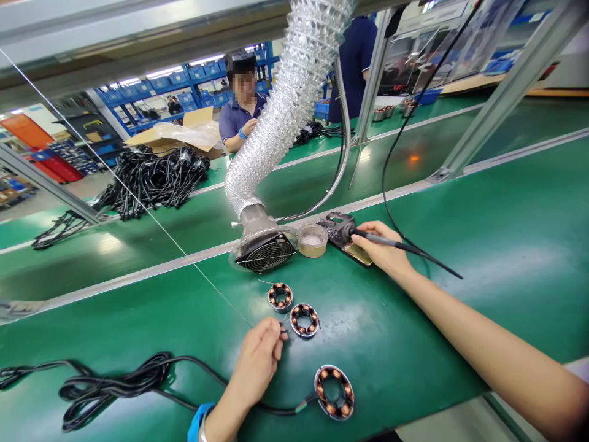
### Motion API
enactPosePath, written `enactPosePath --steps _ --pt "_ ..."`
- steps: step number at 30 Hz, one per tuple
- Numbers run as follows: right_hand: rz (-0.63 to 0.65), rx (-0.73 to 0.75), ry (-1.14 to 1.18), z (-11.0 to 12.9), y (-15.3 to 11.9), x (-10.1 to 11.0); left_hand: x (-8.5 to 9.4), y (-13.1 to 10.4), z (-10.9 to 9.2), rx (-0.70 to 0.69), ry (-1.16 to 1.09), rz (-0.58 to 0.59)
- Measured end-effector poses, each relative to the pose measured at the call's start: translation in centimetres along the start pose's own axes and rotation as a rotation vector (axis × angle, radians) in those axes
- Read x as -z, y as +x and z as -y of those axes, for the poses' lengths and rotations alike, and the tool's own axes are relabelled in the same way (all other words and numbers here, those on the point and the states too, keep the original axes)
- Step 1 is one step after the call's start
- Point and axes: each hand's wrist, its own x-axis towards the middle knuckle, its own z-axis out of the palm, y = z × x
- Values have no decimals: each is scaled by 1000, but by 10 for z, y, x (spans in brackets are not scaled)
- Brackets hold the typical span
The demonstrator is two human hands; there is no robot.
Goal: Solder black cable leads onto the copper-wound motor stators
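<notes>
My right hand (384, 248) is closed around the dark handle of a soldering iron (396, 244), whose front end sits in the soldering iron stand (338, 230). In my left hand (257, 359), thumb and fingers pinch the thin solder wire (202, 274) that runs down from the upper left. Small dark lead ends show at those fingertips, right beside a copper-wound stator (304, 321). Just behind it lies another stator (280, 297). A third stator (334, 393), joined to a black cable (280, 410), lies nearer the front edge.
A fume extractor hood (264, 245) hangs from a silver flexible duct (280, 104). Between hood and stand sits a round tub (313, 241). Coiled black cable (115, 383) lies at left. Across the bench are a cable heap (156, 178) and a co-worker (239, 110).
</notes>
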Motion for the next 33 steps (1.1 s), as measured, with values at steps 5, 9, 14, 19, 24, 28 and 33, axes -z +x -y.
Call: enactPosePath --steps 5,9,14,19,24,28,33 --pt "37 8 -164 2 -9 7 8 5 -8 99 -204 50" --pt "38 -45 -239 20 -53 19 14 5 -13 165 -237 80" --pt "457 447 64 86 -109 4 21 6 -12 154 -105 113" --pt "685 644 157 124 -117 -26 20 6 -9 59 40 45" --pt "757 663 130 120 -115 -34 15 5 -8 -22 117 54" --pt "788 644 151 116 -117 -34 13 3 -9 -72 160 76" --pt "840 613 167 118 -114 -36 9 0 -15 -111 234 80"
